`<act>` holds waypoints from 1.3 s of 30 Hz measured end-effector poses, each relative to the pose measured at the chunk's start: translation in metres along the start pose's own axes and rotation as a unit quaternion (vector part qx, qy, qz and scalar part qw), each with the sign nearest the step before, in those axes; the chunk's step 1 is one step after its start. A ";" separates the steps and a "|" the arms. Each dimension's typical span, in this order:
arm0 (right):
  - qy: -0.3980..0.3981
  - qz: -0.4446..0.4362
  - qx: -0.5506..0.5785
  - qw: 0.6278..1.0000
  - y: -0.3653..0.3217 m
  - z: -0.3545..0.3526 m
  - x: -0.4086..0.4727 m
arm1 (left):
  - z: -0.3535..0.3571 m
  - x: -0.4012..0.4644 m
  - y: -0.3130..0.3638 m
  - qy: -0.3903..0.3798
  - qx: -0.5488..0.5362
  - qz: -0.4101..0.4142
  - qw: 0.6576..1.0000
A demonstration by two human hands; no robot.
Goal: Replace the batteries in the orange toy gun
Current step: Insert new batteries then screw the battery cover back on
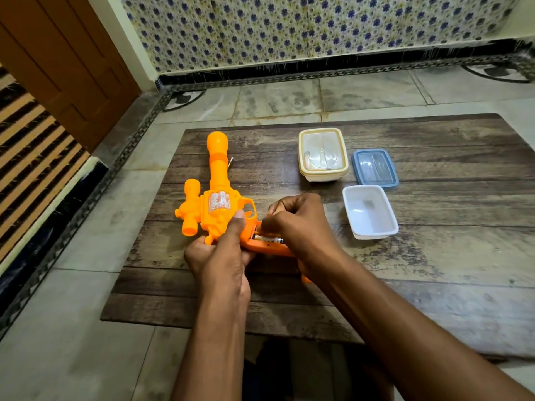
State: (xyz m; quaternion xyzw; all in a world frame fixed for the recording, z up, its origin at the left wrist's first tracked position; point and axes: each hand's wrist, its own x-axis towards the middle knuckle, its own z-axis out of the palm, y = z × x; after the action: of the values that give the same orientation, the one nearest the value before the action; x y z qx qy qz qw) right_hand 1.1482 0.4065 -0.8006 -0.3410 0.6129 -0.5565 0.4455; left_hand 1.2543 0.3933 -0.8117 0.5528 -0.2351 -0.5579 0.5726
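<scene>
There is one view only, from a wide-angle camera worn on the person's head. It looks forward and steeply down, close over both forearms, which reach in from the bottom edge. The dark, worn wooden board point(376, 273) on the pale tiled floor point(72, 342) fills the middle of the view. The blue-flowered wall covering point(289, 27) and brown wooden door point(63, 68) curve along the top edge.
</scene>
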 end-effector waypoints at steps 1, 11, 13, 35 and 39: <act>-0.003 -0.002 0.007 1.000 0.001 -0.001 -0.001 | 0.000 0.001 0.001 0.000 0.001 -0.002 1.000; -0.034 -0.131 -0.096 0.986 -0.011 -0.039 0.005 | -0.001 0.004 0.005 -0.002 0.002 -0.020 1.000; -0.034 -0.143 -0.165 0.975 -0.010 -0.050 0.002 | -0.002 0.003 0.007 0.002 -0.002 -0.022 1.000; -0.216 -0.125 -0.632 0.733 -0.024 -0.074 -0.038 | 0.002 -0.003 0.006 0.000 0.019 -0.001 1.000; -0.216 -0.140 -0.628 0.734 -0.023 -0.072 -0.040 | 0.001 -0.003 0.008 -0.002 0.016 -0.001 1.000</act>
State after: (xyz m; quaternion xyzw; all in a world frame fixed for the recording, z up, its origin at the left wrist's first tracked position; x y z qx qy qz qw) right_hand 1.0943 0.4666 -0.7724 -0.7362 0.6558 -0.0127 0.1669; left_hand 1.2556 0.3940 -0.8032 0.5609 -0.2451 -0.5558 0.5624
